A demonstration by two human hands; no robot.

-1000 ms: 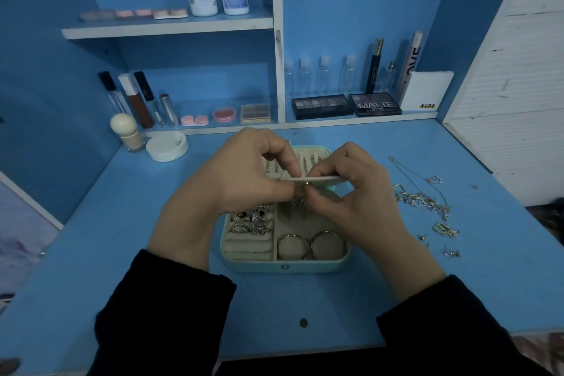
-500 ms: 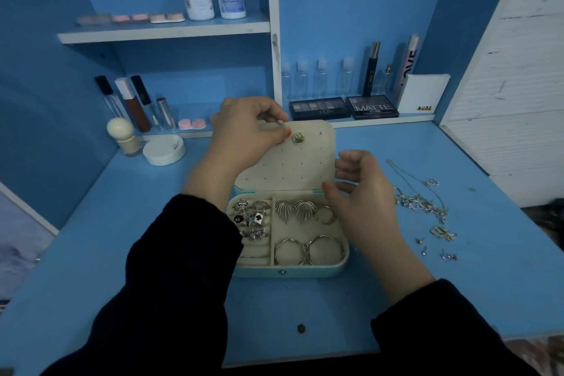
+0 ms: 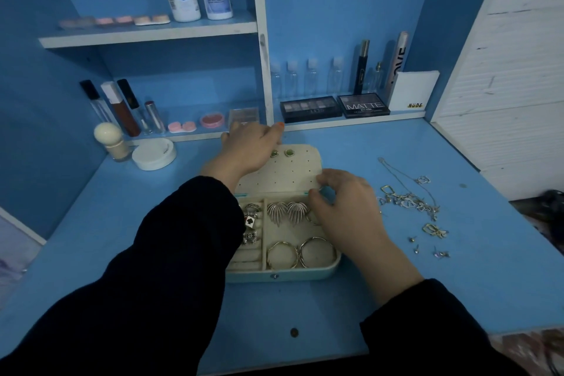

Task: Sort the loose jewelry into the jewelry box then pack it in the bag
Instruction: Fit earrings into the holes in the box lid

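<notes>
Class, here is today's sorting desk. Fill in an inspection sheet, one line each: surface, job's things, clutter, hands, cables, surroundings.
Surface: blue painted desk, one dark spot near the front edge.
Job's things: mint-green jewelry box open, holding silver rings, two fan-shaped silver earrings and two hoop bangles; two green stud earrings on its cream perforated panel; tangled metal chains and small loose studs lie right of it; no bag seen.
Clutter: white round jar; black eyeshadow palettes on the blue shelf unit.
Hands: left hand over the panel's far corner, grip hidden; right hand appears to pinch its right edge.
Cables: nothing seen.
Surroundings: white slatted wall at right.
</notes>
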